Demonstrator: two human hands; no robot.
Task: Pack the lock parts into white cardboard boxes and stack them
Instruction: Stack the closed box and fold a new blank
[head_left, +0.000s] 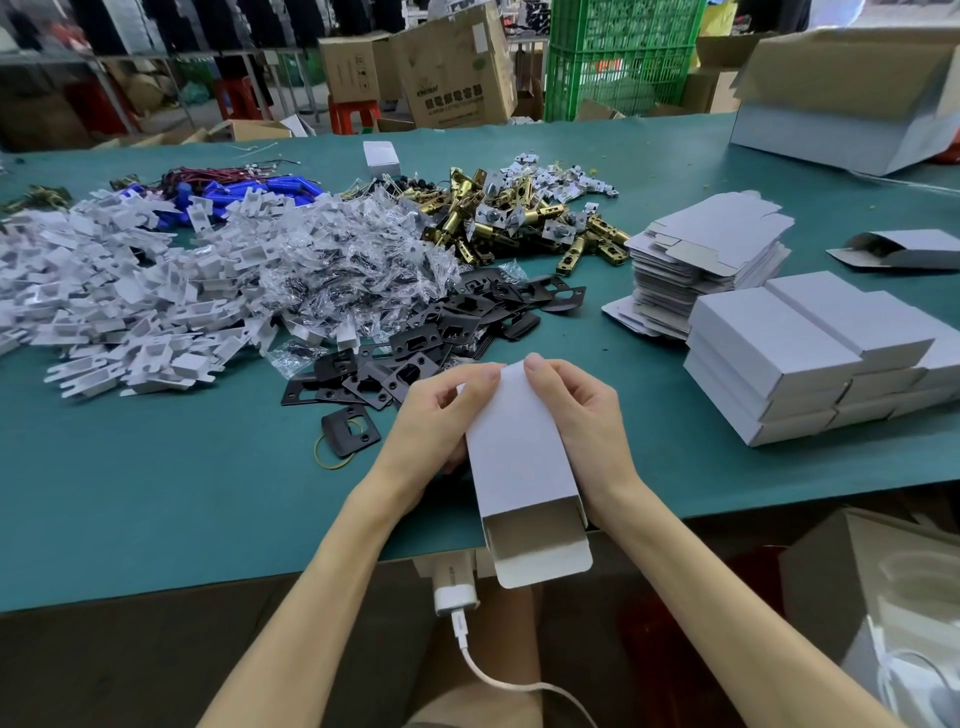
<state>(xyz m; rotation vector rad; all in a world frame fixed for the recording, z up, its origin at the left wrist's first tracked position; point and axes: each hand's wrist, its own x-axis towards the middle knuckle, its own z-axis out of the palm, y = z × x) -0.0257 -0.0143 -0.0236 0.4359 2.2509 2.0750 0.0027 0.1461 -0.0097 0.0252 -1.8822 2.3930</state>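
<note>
White charging cable (464, 647) hangs across the lap, below the near edge of the table (156, 519). Just above it, the open near end of a white cardboard box (514, 457) juts past that edge with its tuck flap folded out.

On the left, the left hand (441, 410) grips the box's left side, fingers curled round it and thumb pressed at the far corner. On the right, the right hand (582, 410) holds the opposite side, thumb on top near the far end. Whether anything is inside cannot be seen.

Thin card like this should be light and easily dented, so the long folded edges are likely a safer hold than the flat faces. Any metal parts inside would probably slide toward the open mouth if it tips down.

Farther off, left to right, lie white plastic pieces (104, 312), clear bags of small parts (337, 260), black plates (426, 332), brass latches (493, 223), flat box blanks (711, 249) and stacked closed boxes (779, 353).
</note>
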